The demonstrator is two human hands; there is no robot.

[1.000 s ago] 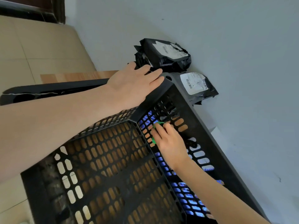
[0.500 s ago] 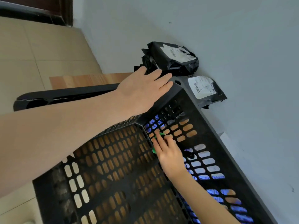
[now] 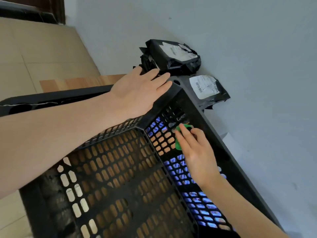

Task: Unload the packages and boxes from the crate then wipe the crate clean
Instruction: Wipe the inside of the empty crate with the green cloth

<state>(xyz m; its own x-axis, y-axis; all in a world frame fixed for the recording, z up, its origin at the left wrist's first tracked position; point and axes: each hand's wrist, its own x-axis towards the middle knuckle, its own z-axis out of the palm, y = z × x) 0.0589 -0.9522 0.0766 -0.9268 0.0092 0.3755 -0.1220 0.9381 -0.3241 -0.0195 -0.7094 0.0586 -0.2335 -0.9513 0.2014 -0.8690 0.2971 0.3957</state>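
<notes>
A black slotted plastic crate (image 3: 223,148) fills the lower view, empty inside. My left hand (image 3: 137,93) lies flat on the crate's far corner rim, fingers spread. Inside the crate, my right hand (image 3: 197,153) presses a small green cloth (image 3: 178,145) against the right inner wall near the far corner. Two black plastic packages with white labels lie on the floor by the wall: one (image 3: 173,57) farther away, one (image 3: 209,90) just beyond the crate's corner.
A grey wall (image 3: 240,40) runs close along the crate's right side. Beige floor tiles (image 3: 34,57) lie to the left, with a wooden board (image 3: 77,83) behind the crate. Something white (image 3: 229,140) shows between crate and wall.
My right hand with the green cloth has slid along the right inner wall, down and then back up toward the far corner. My left hand has stayed on the corner rim.
</notes>
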